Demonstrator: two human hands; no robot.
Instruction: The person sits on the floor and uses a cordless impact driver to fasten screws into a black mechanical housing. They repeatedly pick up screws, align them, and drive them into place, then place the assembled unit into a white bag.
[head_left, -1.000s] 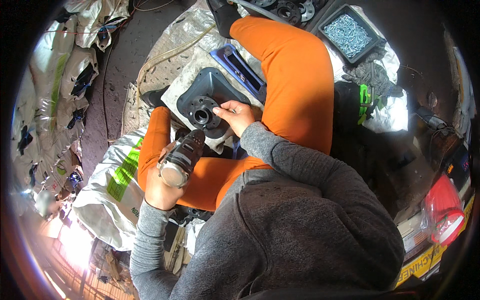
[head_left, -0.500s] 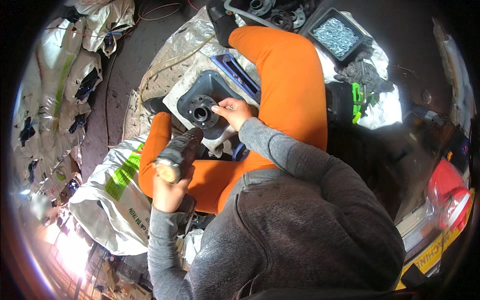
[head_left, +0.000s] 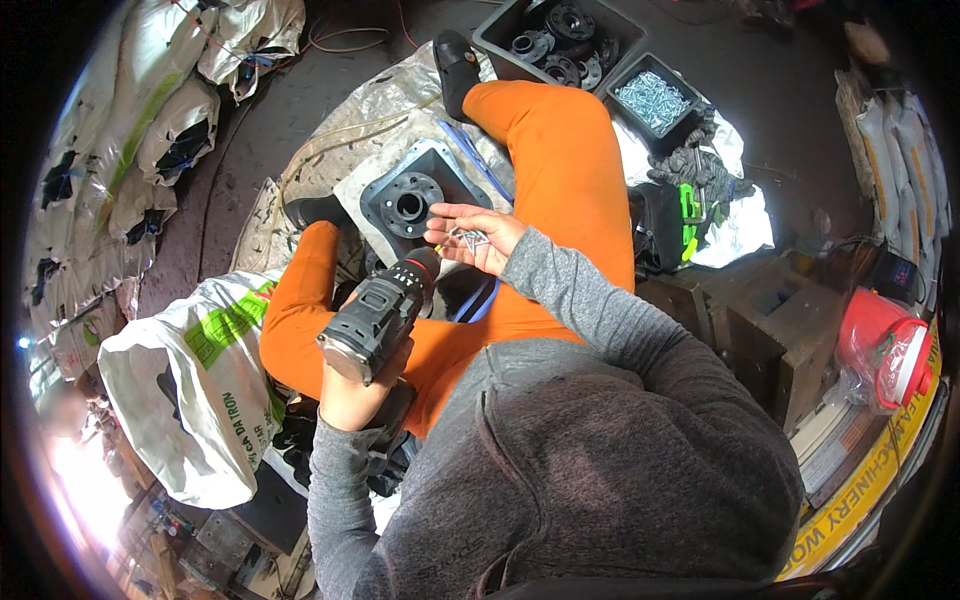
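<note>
My left hand [head_left: 350, 403] is wrapped round a dark cordless drill [head_left: 372, 318] with a red ring near its chuck. The drill tilts up and away, its tip close to the fingers of my right hand [head_left: 500, 238]. That hand is turned palm up with its fingers stretched out, and several silver screws [head_left: 470, 239] rest in it. Just beyond, a round black flange [head_left: 428, 187] with a wide central hole and smaller holes around it lies on a dark grey square-rimmed plastic part [head_left: 449, 160]. This part stands between my legs on a pale sheet.
A small grey bin of silver screws [head_left: 653, 101] stands at the far right beside a larger grey crate [head_left: 630, 30] of black flanges. Dark gloves [head_left: 705, 165] and a bright green object [head_left: 688, 212] lie nearer. A white sack [head_left: 180, 400] stands at my left, a red-and-white container [head_left: 885, 350] at right.
My right hand has drawn back from the flange and turned palm up, showing the screws. The drill in my left hand has swung so its tip comes near those fingers.
</note>
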